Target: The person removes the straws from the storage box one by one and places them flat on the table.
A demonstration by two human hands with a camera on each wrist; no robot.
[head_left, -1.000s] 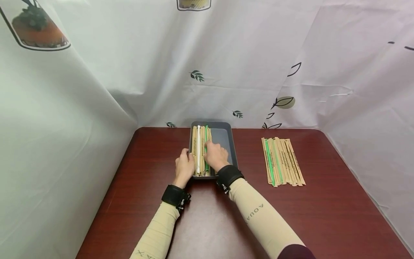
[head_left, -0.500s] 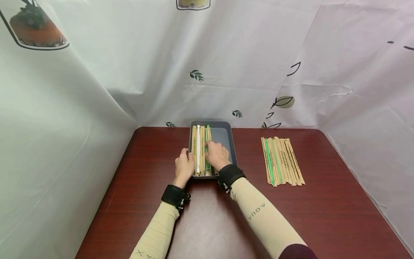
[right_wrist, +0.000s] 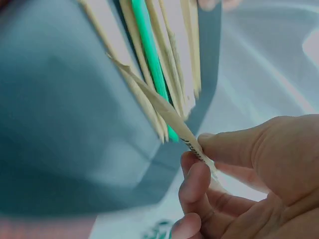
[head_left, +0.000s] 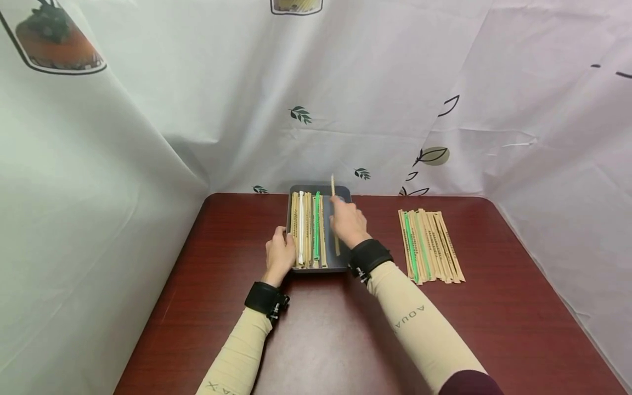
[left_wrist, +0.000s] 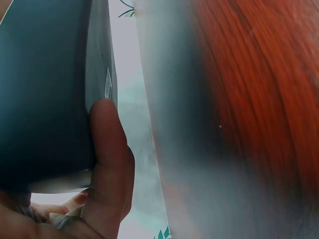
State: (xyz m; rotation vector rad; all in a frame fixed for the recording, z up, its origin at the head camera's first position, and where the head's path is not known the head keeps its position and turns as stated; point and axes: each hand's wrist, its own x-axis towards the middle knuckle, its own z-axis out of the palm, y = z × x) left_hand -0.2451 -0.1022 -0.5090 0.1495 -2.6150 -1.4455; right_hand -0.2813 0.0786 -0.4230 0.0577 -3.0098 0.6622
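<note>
A dark grey rectangular tray lies at the back middle of the table. In its left part lie several brown paper-wrapped straws, a white straw and a green straw, side by side. My left hand grips the tray's left side near the front corner; the left wrist view has a finger along the outer wall of the tray. Over the tray's right part, my right hand pinches one paper-wrapped straw between thumb and fingers. That straw is tilted above the others, its far end raised.
To the right of the tray, a second row of paper-wrapped straws lies flat on the table, with a green straw among them. White patterned cloth hangs behind and at both sides.
My right hand has moved right and lifted away from the row in the tray, now with a straw in its fingers. The left hand has stayed on the tray, which has shifted slightly left.
</note>
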